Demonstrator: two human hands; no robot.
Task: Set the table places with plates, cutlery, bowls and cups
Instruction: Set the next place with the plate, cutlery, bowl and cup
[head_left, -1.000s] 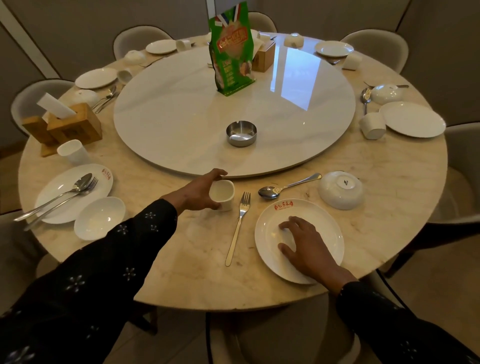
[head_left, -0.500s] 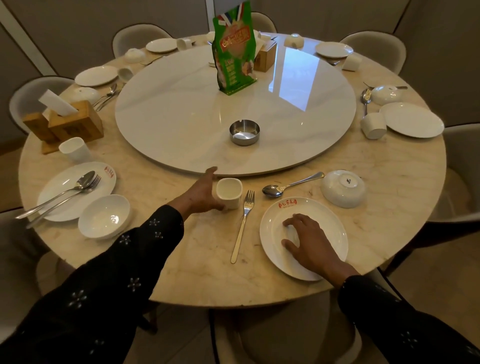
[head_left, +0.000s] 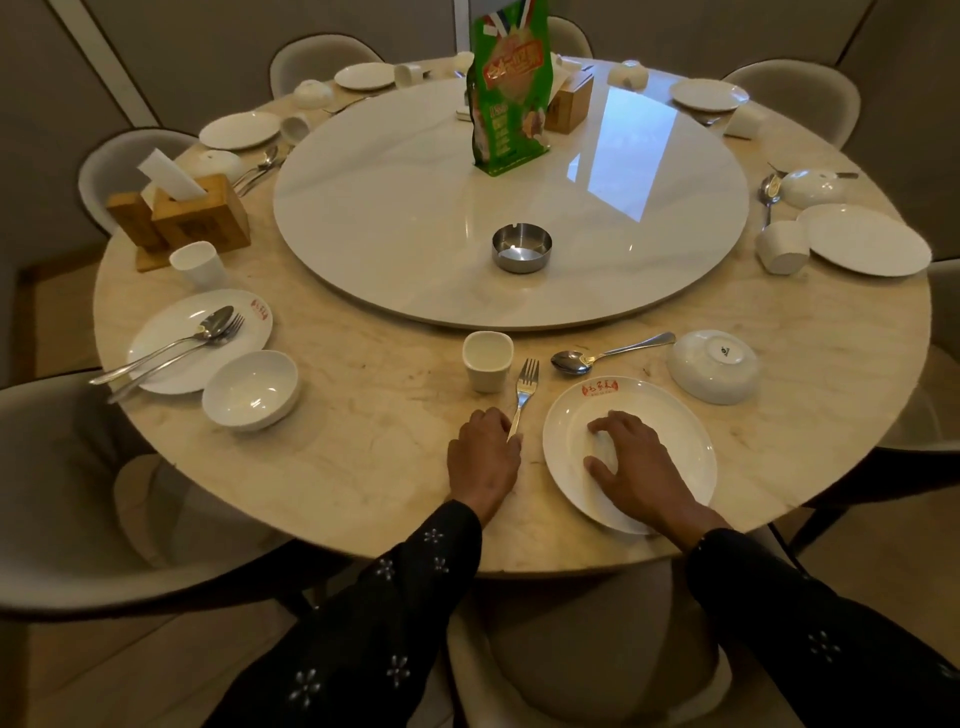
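At the near place a white plate (head_left: 670, 415) with a red logo lies by the table edge. My right hand (head_left: 631, 467) rests on it, fingers spread and pressing the plate. A fork (head_left: 525, 384) lies left of the plate, and my left hand (head_left: 483, 457) covers its handle end, fingers curled onto it. A white cup (head_left: 487, 361) stands upright beyond the fork, free of my hand. A spoon (head_left: 597, 356) lies across above the plate. An upturned white bowl (head_left: 712, 366) sits at the plate's far right.
The round marble table (head_left: 363, 441) carries a big turntable (head_left: 415, 234) with a steel ashtray (head_left: 521, 247) and a green bag (head_left: 509, 88). A set place with a bowl (head_left: 250, 389) lies left, wooden holders (head_left: 197, 218) behind it. Chairs ring the table.
My left hand let go of the cup, which now stands alone, and drew back to the fork's handle. My right hand stayed on the plate.
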